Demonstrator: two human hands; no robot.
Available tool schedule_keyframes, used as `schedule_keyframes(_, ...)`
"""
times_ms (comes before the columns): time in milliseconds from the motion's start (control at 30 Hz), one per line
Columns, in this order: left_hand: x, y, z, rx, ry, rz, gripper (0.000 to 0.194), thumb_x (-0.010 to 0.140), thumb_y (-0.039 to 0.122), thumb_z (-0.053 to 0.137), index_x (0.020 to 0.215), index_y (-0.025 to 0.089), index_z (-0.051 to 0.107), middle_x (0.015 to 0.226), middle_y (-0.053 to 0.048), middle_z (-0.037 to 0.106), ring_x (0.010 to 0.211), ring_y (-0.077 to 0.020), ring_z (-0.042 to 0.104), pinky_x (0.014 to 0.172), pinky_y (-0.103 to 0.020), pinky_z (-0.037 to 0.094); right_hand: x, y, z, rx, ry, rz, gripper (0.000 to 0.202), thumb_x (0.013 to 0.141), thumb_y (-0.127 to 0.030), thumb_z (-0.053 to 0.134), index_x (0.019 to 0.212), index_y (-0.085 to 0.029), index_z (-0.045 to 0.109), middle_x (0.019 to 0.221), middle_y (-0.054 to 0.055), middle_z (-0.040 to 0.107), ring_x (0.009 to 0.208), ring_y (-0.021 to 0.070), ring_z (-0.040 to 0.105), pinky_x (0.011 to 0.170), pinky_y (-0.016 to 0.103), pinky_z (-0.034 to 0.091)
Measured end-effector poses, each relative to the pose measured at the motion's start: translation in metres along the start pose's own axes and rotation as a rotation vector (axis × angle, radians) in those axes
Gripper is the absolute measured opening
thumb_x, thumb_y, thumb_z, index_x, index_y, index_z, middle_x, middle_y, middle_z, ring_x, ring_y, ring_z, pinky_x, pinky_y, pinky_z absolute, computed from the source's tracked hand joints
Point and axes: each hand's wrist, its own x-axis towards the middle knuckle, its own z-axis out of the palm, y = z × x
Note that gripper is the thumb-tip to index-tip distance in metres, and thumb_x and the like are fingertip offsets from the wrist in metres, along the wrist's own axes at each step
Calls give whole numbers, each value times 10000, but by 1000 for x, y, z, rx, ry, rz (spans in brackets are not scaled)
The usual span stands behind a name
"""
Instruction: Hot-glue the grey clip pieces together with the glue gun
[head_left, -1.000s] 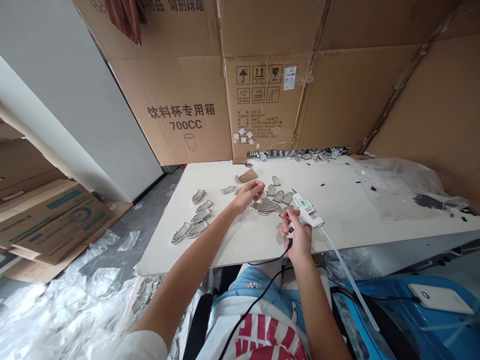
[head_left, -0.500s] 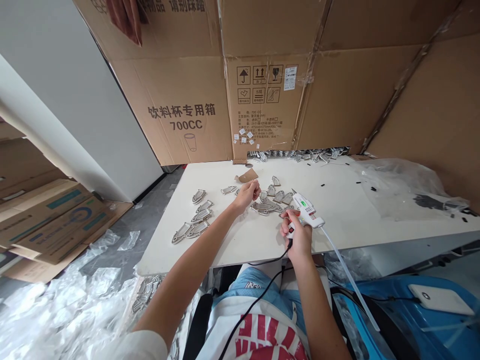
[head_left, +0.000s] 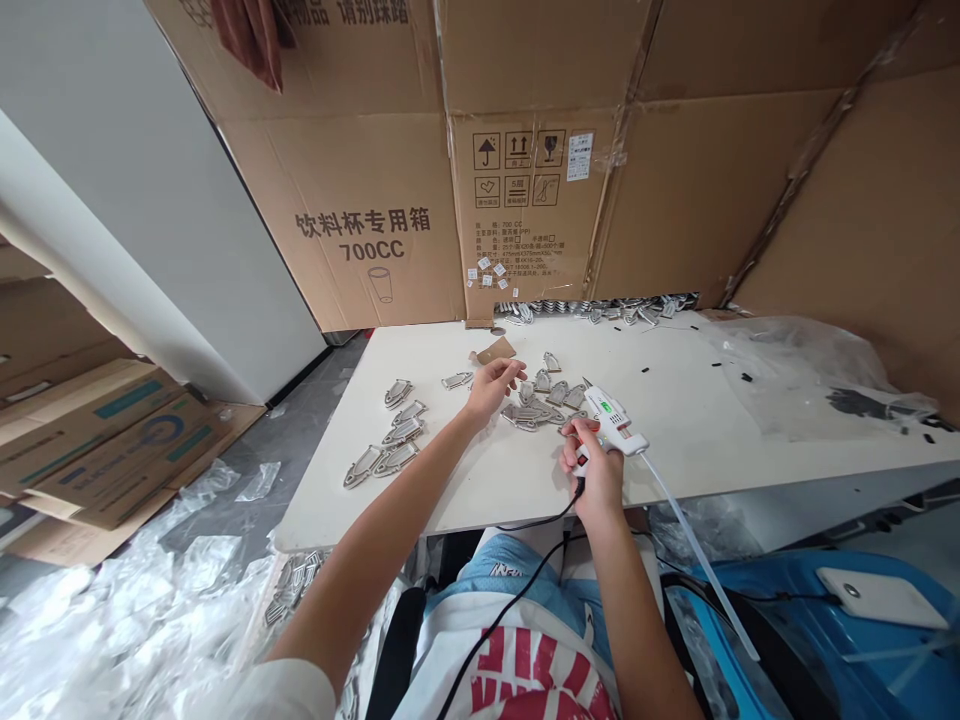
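Note:
My right hand is wrapped around a white hot glue gun with a lit green display. Its nozzle points up and to the left, a clear glue stick trails from its back, and a black cord leaves the grip. My left hand hovers just over the table, its fingers loosely parted and nothing visible in them. Right beside it lies a cluster of small silver metal frames, some with grey filled faces. More silver frames lie in a group on the left.
The white table backs onto tall cardboard boxes. A brown cardboard scrap sits behind my left hand. Heaped metal parts show under the box at the back. Clear plastic film and small black bits lie on the right.
The fingers of my left hand have loosened from a closed pinch and spread slightly, with the hand nearly in the same place. My right hand and the glue gun have stayed still.

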Motion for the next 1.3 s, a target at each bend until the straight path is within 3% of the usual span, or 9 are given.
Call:
schedule_keyframes(133, -1, 0, 2, 49, 6, 7, 447, 988, 606, 633, 808, 197, 637, 759, -29, 662, 622, -127, 527, 600, -272, 395, -1, 0, 1, -8, 0, -4, 391, 759, -430, 954, 878, -201, 660, 818, -15, 681, 444, 51, 439, 386, 204, 351)
schedule_keyframes(233, -3, 0, -1, 266, 65, 56, 466, 1062, 533, 536, 722, 214, 559, 695, -12, 612, 609, -143, 510, 630, -286, 389, -1, 0, 1, -12, -3, -8, 395, 758, -437, 951, 872, -204, 653, 820, -18, 679, 443, 49, 437, 389, 205, 355)
schedule_keyframes(333, -3, 0, -4, 471, 238, 132, 215, 989, 391, 694, 877, 232, 602, 758, 9, 642, 682, -165, 547, 691, -283, 393, -1, -1, 1, -4, -8, -9, 403, 748, -435, 954, 872, -204, 648, 820, -21, 680, 442, 48, 434, 392, 209, 364)
schedule_keyframes(400, -3, 1, -6, 508, 296, 145, 214, 908, 319, 785, 1011, 247, 612, 819, 18, 671, 724, -172, 577, 719, -281, 405, -1, -1, 1, -1, -10, -6, 409, 745, -436, 958, 870, -202, 647, 818, -20, 680, 442, 47, 435, 391, 208, 364)
schedule_keyframes(533, -7, 5, -4, 541, 82, 156, 116, 935, 337, 727, 917, 231, 683, 833, -13, 714, 732, -175, 608, 743, -293, 433, -1, -1, 1, 0, -10, 5, 424, 753, -444, 964, 879, -206, 637, 813, -23, 674, 443, 46, 437, 384, 197, 357)
schedule_keyframes(633, -13, 8, -1, 680, -194, 257, 163, 925, 382, 737, 865, 232, 744, 878, -34, 750, 722, -176, 609, 734, -303, 428, -1, -2, 2, 8, -3, 11, 430, 747, -442, 970, 891, -208, 639, 812, -26, 673, 444, 46, 436, 383, 198, 357)
schedule_keyframes(733, -19, 10, -1, 831, -331, 366, 156, 894, 393, 769, 908, 237, 776, 960, -56, 764, 766, -194, 630, 731, -314, 418, -2, -2, 2, 12, 4, 12, 432, 737, -439, 974, 894, -204, 647, 811, -24, 678, 446, 46, 438, 390, 202, 365)
schedule_keyframes(1033, -14, 5, -6, 849, -440, 377, 153, 909, 361, 746, 990, 241, 792, 851, -53, 727, 783, -218, 655, 730, -319, 429, 0, 1, 0, -26, -2, -4, 448, 751, -488, 960, 890, -212, 635, 807, -24, 676, 434, 51, 445, 380, 208, 345)
schedule_keyframes(1300, -15, 9, -10, 939, -398, 351, 199, 860, 431, 807, 875, 239, 758, 832, -50, 722, 755, -223, 641, 711, -317, 395, -2, -1, 1, -30, -4, -10, 452, 744, -490, 964, 878, -206, 639, 808, -20, 676, 437, 49, 442, 382, 211, 338)
